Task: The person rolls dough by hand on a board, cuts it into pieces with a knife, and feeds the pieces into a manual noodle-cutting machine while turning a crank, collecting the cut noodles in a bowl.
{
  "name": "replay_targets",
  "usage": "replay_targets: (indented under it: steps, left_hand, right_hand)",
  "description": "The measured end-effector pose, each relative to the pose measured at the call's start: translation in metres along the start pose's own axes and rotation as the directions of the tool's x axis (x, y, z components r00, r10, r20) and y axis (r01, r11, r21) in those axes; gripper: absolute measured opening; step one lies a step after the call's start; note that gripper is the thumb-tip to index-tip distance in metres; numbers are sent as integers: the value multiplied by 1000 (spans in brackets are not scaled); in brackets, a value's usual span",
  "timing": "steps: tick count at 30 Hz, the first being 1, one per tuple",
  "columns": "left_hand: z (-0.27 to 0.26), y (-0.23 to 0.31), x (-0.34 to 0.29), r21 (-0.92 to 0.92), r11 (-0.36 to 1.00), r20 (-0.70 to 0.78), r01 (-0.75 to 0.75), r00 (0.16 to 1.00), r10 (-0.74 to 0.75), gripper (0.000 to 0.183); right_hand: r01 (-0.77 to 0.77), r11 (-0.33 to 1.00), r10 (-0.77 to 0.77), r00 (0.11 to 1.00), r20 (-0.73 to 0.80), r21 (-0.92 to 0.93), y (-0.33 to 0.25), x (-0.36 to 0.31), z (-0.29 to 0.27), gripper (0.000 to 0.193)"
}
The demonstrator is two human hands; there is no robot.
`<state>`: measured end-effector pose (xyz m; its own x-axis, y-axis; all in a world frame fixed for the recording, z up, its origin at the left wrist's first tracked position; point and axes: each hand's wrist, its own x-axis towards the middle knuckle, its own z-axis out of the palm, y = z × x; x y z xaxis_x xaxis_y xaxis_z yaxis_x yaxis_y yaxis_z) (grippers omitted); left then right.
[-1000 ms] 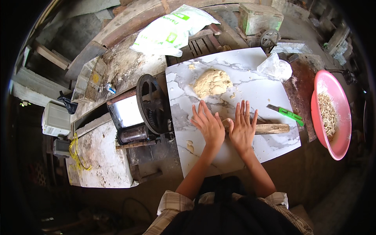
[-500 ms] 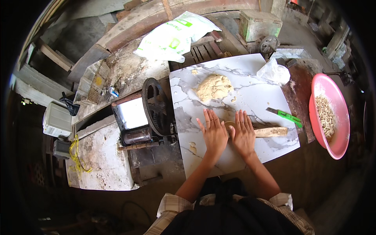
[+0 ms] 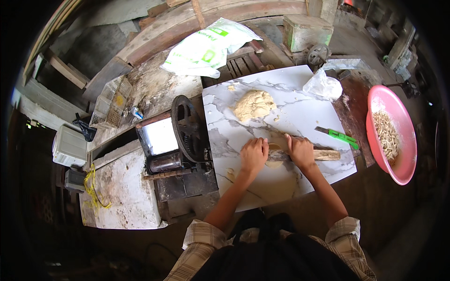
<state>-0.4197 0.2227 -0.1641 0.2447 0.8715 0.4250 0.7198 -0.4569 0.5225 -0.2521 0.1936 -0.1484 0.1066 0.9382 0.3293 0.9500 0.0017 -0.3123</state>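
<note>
Rn your L hand (image 3: 253, 155) & R hand (image 3: 301, 151) are curled narrow round the wooden rolling pin (image 3: 326, 155), its R end nr the R edge of the marbled board (image 3: 288, 82). Flat dough (image 3: 273, 164) shows btwn them, partly under the pin; dough lump (image 3: 254, 105) sits twd the far edge, green cutter (image 3: 344, 136) at the R edge.

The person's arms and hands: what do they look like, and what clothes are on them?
The left hand and right hand are bare, with no gloves to be seen. The forearms are bare too, up to the pale plaid sleeves with brownish lines, rolled into wide cuffs.
</note>
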Motion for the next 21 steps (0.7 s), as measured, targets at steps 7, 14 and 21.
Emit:
replay_targets:
  steps: [7,14,21]
  left_hand:
    - [-10,-1,14,45,997,54,68,996,-71,21]
    - [15,-11,24,214,940,-144,267,960,-240,53]
    - [9,-10,5,250,926,143,282,936,-323,62]
  right_hand:
    - [-17,999,20,997,71,-40,-6,12,1,37]
    - [104,990,-114,988,-100,-94,-5,10,8,43]
    - [107,993,-99,984,147,-46,-4,-11,6,54]
